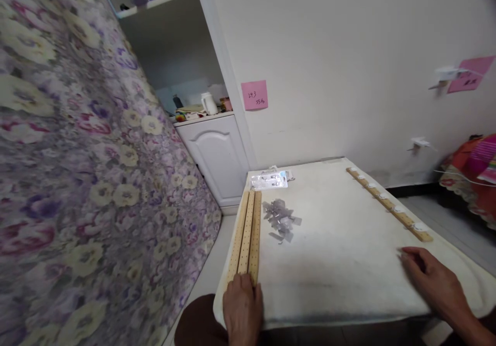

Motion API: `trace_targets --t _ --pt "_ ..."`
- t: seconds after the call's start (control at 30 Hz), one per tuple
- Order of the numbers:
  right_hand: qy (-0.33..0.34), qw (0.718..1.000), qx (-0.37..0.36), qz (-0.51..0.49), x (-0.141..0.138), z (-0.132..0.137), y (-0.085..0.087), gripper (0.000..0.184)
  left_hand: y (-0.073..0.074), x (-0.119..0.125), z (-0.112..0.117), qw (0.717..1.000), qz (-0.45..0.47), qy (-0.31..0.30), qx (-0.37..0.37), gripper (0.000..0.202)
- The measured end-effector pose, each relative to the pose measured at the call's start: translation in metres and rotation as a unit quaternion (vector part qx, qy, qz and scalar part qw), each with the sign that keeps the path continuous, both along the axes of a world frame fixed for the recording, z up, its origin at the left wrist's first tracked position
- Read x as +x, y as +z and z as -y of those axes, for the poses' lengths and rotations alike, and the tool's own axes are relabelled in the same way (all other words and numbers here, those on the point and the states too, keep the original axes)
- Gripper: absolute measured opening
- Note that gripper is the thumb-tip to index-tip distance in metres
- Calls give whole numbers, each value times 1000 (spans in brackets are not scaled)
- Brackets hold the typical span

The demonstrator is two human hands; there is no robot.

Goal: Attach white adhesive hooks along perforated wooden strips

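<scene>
Three long wooden strips with rows of small holes [245,232] lie side by side along the table's left edge. My left hand [242,304] rests on their near ends, its fingers curled over them. My right hand [437,286] hovers over the right front of the table, thumb and forefinger brought together at the tips; whatever may be between them is too small to make out. Just beyond it lies another wooden strip [374,193] with several white pieces attached along it. A pile of small clear plastic packets [282,219] sits right of the three strips.
A clear blister pack [269,179] lies at the back left of the white table [321,263]. Behind stands a white wall with a pink note [254,95]. A floral curtain [96,181] hangs at left, beside a white cabinet [219,155]. Plugs [420,142] stick out of the right wall.
</scene>
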State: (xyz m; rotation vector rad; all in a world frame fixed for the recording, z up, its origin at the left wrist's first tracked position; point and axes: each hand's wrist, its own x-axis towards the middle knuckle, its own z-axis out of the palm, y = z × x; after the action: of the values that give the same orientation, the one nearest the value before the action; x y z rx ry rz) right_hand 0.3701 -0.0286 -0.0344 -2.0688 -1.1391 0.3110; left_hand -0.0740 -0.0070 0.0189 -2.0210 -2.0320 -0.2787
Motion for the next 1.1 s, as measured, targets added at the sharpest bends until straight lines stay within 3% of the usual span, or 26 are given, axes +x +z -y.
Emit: trace_targets --t 0.13,0.27,0.4,0.5,0.6,0.7,0.8,0.87,0.93,1.1 --pt "1 1000 -2 -6 2 0 -4 43 4 2 -2 1000 -2 22 -11 17" --pt "1 999 33 -32 3 -3 -8 42 18 7 -2 999 9 37 -38 21" --pt "57 987 73 -130 -31 -15 4 39 38 10 -4 995 45 63 -68 23" --pt "189 940 60 -277 -98 -27 22 34 51 12 -5 985 90 95 -111 24" --pt "322 844 21 -429 -185 -40 38 40 60 15 -5 980 126 88 -127 22" --pt "344 756 -53 -554 -261 -50 52 60 64 20 -4 976 163 76 -122 17" --pt "359 686 -63 -629 -306 -56 67 59 63 24 -3 968 216 54 -117 16" --pt "363 676 -39 -641 -320 -58 76 51 59 24 -3 962 247 38 -113 17" --pt "362 682 -21 -635 -324 -60 81 45 52 23 -3 960 259 22 -108 16" --pt "359 696 -20 -621 -321 -64 68 40 32 12 0 958 263 -20 -113 25"
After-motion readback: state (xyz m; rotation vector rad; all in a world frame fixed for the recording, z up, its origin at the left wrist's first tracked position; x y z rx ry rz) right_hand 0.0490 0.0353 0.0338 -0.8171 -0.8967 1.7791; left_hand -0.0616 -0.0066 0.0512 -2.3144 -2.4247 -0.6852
